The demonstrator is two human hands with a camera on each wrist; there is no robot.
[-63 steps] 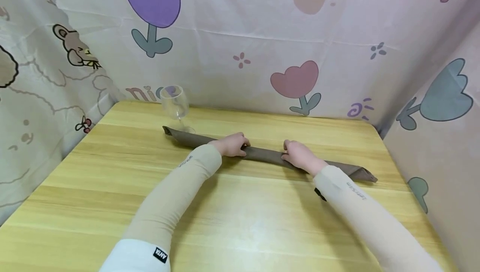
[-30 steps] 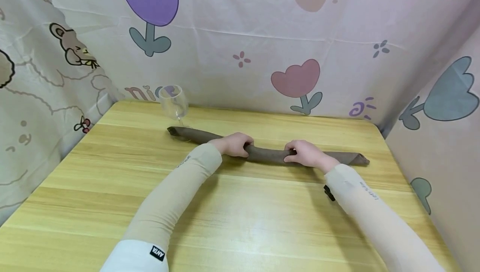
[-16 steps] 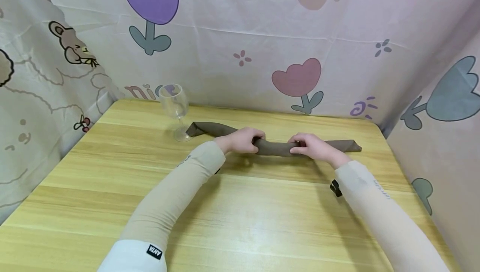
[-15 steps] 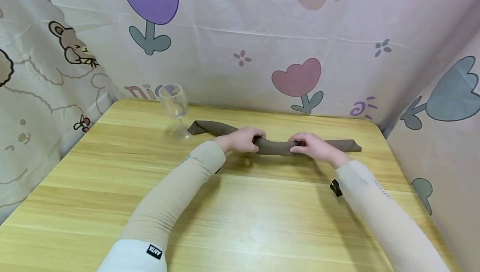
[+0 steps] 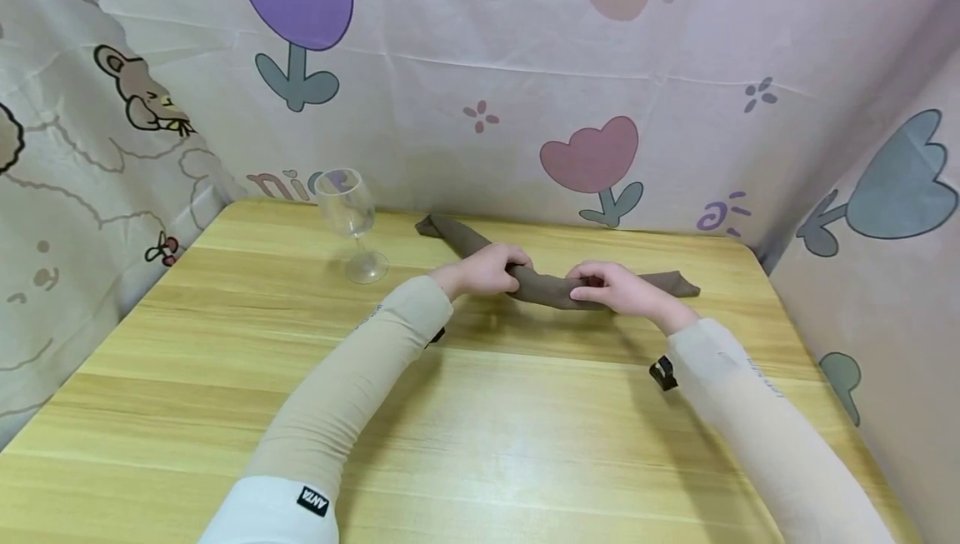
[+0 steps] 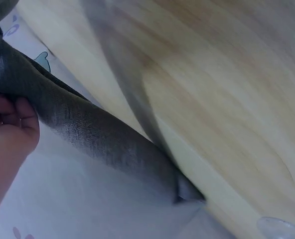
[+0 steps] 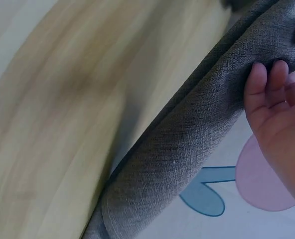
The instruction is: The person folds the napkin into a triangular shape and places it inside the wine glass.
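Observation:
A dark grey-brown cloth napkin (image 5: 550, 290), rolled into a long tube, bends in a shallow curve above the table. My left hand (image 5: 489, 269) grips it left of the middle, with fingers curled over the roll; in the left wrist view the roll (image 6: 107, 134) runs from those fingers to a folded end. Right of the middle, my right hand (image 5: 617, 287) pinches the roll between thumb and fingers. Close up in the right wrist view, the woven cloth (image 7: 172, 134) shows its layered edge. Both loose ends stick out beyond the hands, the left one angled toward the back.
An upright clear wine glass (image 5: 348, 211) stands at the back left of the wooden table (image 5: 480, 436). A printed curtain (image 5: 450, 27) hangs right behind the table's far edge, and others flank both sides. Black wrist camera mounts (image 5: 663, 373) hang under the sleeves.
The rolled napkin has come up off the table and now bends in the middle. Its left end has swung right and back, away from the glass, whose base now shows. The hands are closer together.

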